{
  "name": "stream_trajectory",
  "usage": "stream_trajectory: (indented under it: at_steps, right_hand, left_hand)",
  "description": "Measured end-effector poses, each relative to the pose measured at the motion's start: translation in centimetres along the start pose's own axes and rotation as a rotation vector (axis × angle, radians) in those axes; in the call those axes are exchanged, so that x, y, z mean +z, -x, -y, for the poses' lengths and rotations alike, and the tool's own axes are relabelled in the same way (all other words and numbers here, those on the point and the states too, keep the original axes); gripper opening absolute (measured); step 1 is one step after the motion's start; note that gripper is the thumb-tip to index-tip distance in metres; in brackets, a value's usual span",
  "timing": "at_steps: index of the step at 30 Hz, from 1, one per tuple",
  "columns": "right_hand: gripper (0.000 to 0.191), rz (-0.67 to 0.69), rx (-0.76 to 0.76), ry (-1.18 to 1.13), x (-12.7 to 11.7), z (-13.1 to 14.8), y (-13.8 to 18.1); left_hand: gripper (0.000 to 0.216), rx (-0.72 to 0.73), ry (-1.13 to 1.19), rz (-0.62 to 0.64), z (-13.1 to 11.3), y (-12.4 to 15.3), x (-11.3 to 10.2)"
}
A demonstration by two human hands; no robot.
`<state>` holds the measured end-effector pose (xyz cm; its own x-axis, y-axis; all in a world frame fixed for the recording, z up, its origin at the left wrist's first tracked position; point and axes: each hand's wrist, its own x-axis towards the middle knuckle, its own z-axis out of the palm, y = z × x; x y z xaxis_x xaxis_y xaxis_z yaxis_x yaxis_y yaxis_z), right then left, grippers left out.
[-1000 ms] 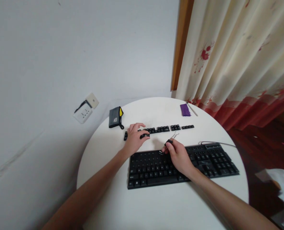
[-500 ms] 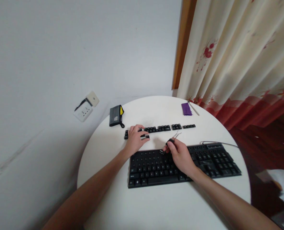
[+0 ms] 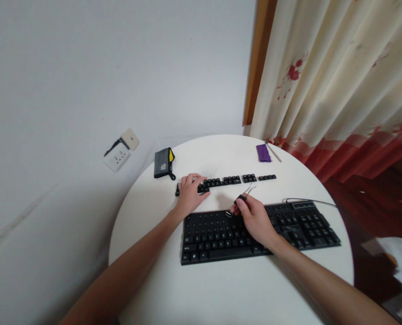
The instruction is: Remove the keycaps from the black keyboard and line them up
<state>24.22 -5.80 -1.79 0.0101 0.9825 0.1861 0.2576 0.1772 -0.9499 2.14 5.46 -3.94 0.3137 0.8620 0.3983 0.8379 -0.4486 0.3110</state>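
My left hand [image 3: 188,194] rests on the left part of a line of loose black keycaps [image 3: 231,180]. Its thumb and fingers close around a keycap [image 3: 203,190] set against the front of that line; part of the row is hidden beneath the hand. My right hand [image 3: 255,219] grips a keycap puller [image 3: 240,198] by its dark middle, the thin wire prongs pointing up and away. Below both hands lies a black keyboard [image 3: 228,255]. Its upper left area shows bare key posts, while lower rows and the right side carry caps.
All of this sits on a round white table [image 3: 221,293]. At the back left is a dark zip pouch [image 3: 162,163] with a yellow patch. Toward the back right lie a purple cloth piece [image 3: 264,153] and a slim pale brush-like stick [image 3: 274,152]. The keyboard's cable [image 3: 311,200] runs off the right edge.
My left hand has brought a keycap back against the front of the row, where it sat slightly apart before. My right hand stays nearly still with the puller.
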Motion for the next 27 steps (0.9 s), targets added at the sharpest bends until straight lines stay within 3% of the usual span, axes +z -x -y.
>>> stream_trajectory:
  at_steps: [16, 24, 27]
  right_hand:
    - [0.031, -0.002, 0.004, -0.013, 0.0, -0.4, 0.0]
    - [0.031, 0.001, 0.013, 0.012, -0.4, -0.3, -0.3]
    - [0.03, -0.003, 0.001, 0.05, -0.7, -0.3, -0.4]
  left_hand:
    - [0.053, -0.058, -0.061, 0.023, 0.2, -0.1, 0.0]
    - [0.055, -0.031, -0.023, 0.015, 0.1, 0.1, -0.7]
    - [0.045, 0.048, 0.112, 0.055, -0.8, 0.6, -1.2]
